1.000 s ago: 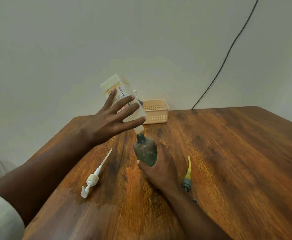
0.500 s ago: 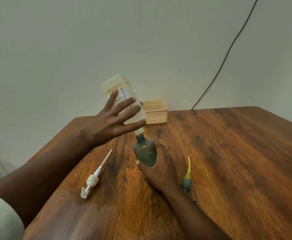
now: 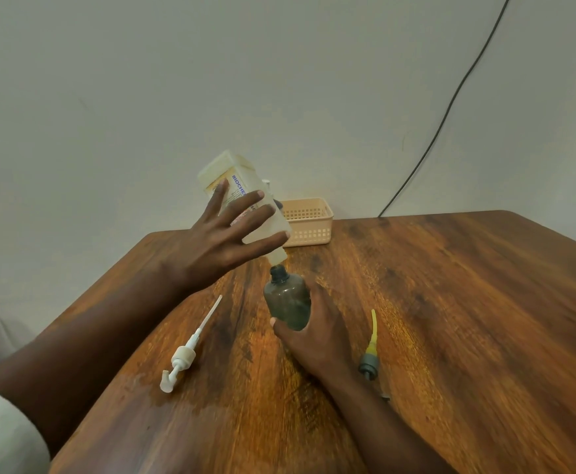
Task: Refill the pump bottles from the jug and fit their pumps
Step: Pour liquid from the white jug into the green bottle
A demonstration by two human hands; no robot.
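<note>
My left hand [image 3: 223, 239] holds a pale yellow jug [image 3: 237, 181] tipped steeply down, its spout just above the open neck of a dark grey-green bottle [image 3: 286, 299]. The bottle stands upright on the wooden table [image 3: 450, 302], and my right hand [image 3: 317, 331] is wrapped around its lower part from behind. A white pump [image 3: 190, 347] with a long dip tube lies flat on the table to the left. To the right of my wrist lies a grey pump with a yellow tube [image 3: 370, 347].
A peach plastic basket [image 3: 308, 222] stands at the table's far edge against the wall, with another bottle partly hidden behind the jug beside it. A black cable [image 3: 450, 107] runs down the wall to the table's back edge. A damp patch shows near the white pump.
The jug has tilted slightly further and shifted a little; both hands and the bottle stay almost where they were.
</note>
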